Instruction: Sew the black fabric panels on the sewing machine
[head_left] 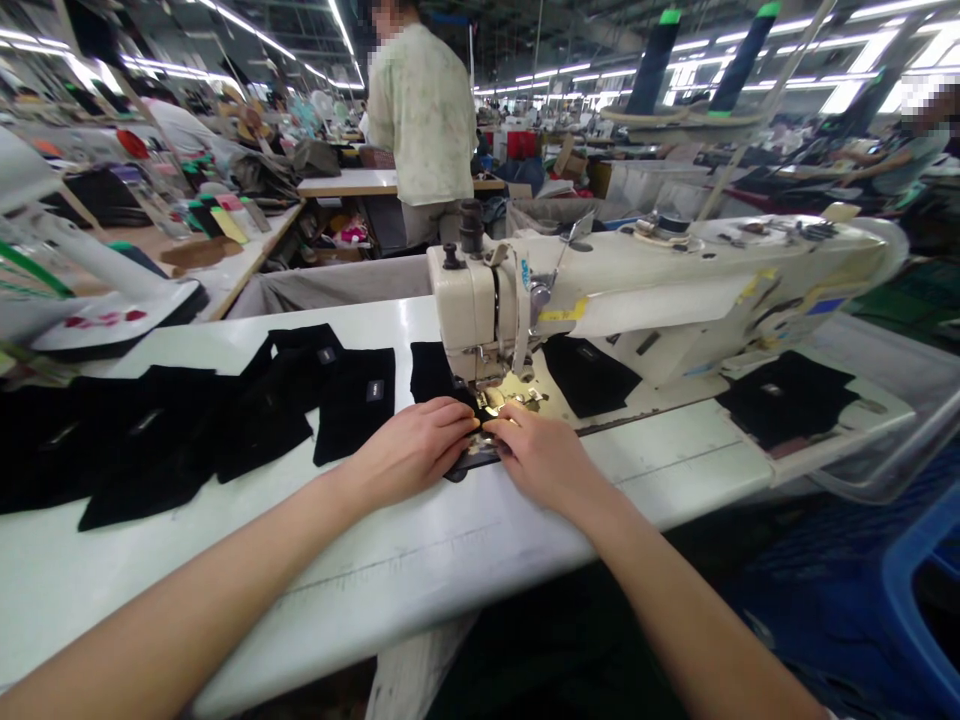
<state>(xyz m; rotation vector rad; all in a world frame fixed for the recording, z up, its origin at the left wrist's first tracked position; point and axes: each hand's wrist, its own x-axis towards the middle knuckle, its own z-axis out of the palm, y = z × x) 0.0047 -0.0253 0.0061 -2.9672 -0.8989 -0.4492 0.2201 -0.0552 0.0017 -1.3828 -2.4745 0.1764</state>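
At the needle of a white sewing machine (469, 310), both hands are on a black fabric piece (433, 370) that runs under the presser foot area. My left hand (420, 440) has its fingers pressed together on the fabric, just left of the needle. My right hand (544, 455) pinches its near edge on the other side, thumb and fingertips close to the left fingertips. The fingers hide much of the held edge. More black fabric pieces with small labels (356, 400) lie overlapping on the table to the left.
Under the machine arm lies a labelled black piece (592, 375), and another black piece (787, 400) rests at the right end of the white table (465, 540). A blue crate (900, 570) stands low on the right. Thread cones (652, 65) rise behind. A person (424, 120) stands beyond.
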